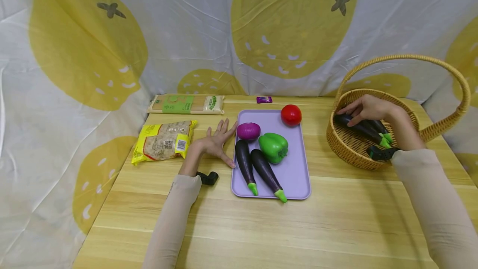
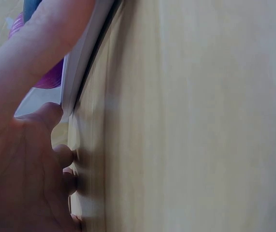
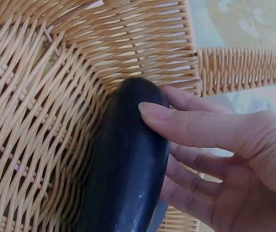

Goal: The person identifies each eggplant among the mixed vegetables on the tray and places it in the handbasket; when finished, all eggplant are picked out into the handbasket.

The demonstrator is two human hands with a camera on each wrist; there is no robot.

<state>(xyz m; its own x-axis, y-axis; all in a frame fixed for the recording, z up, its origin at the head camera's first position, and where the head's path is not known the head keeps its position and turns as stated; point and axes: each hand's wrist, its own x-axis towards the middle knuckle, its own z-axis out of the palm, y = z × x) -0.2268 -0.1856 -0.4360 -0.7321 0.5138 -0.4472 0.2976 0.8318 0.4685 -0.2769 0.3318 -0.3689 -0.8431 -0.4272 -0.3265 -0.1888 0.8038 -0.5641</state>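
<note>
My right hand [image 1: 373,108] reaches into the wicker basket [image 1: 345,152], thumb and fingers holding the blunt end of a dark eggplant [image 3: 123,159]. Beside it in the basket lies another eggplant [image 1: 379,126], partly hidden by the hand. Fingers spread, my left hand [image 1: 215,142] touches the left edge of the lilac tray [image 1: 293,177]. On that tray are a purple onion [image 1: 248,131], a green bell pepper [image 1: 274,147], a red tomato [image 1: 291,115] at the upper right corner, and two eggplants, one left [image 1: 243,161] and one right [image 1: 266,171], whose green stem overhangs the front rim.
Left of the tray lies a yellow plastic food bag [image 1: 164,141]. Behind it is a flat pack of noodles [image 1: 186,104], and a small purple packet [image 1: 264,99] sits near the back edge. The basket's tall handle [image 1: 403,57] arches over its opening. A lemon-print cloth [image 1: 186,32] hangs behind the wooden table.
</note>
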